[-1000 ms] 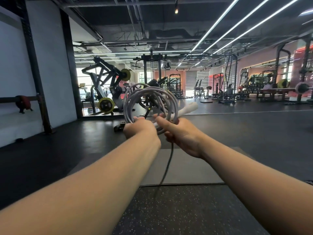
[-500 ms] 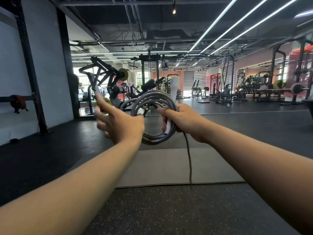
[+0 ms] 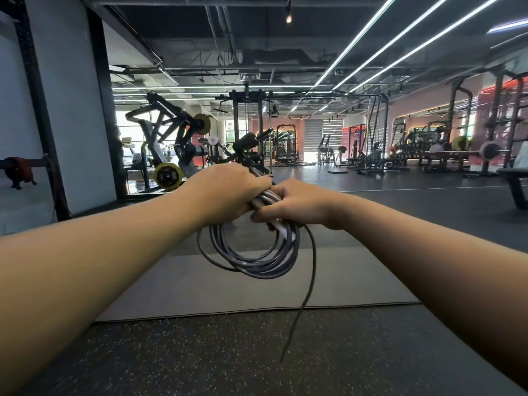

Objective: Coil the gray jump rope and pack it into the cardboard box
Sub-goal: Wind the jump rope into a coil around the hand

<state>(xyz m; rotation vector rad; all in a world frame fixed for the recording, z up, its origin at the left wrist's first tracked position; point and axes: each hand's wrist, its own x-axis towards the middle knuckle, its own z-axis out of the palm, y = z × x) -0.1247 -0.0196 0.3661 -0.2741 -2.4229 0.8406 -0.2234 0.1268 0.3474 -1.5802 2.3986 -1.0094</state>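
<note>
at the far left a white wall (image 3: 65, 110) stands behind a black upright post (image 3: 37, 110), and a dark bar with a red-brown cloth (image 3: 20, 170) over it juts out near the left edge. further right, a black plate-loaded machine (image 3: 168, 138) carries a yellow weight plate (image 3: 168, 176) low on its frame.

the left hand (image 3: 225, 192) reaches forward from the lower left, its fingers curled shut around the top of the gray jump rope (image 3: 257, 267), knuckles up. touching it on the right, the right hand (image 3: 300, 204) is also closed on the same bundle, pinching the strands together along with a pale handle (image 3: 281, 228) that shows just below its fingers. the two hands are pressed against each other at the gathered part of the rope.

the rope hangs below both hands in several round loops, held in the air above a gray mat (image 3: 200, 287) that lies on the dark speckled floor (image 3: 200, 352). one loose strand (image 3: 310, 281) leaves the coil on its right side and trails downward toward the floor; its end is too thin and blurred to tell where it stops.

to the right, racks and a loaded barbell (image 3: 490, 150) stand well back, and a dark bench (image 3: 514, 178) sits at the right edge under long ceiling light strips (image 3: 400, 41).
</note>
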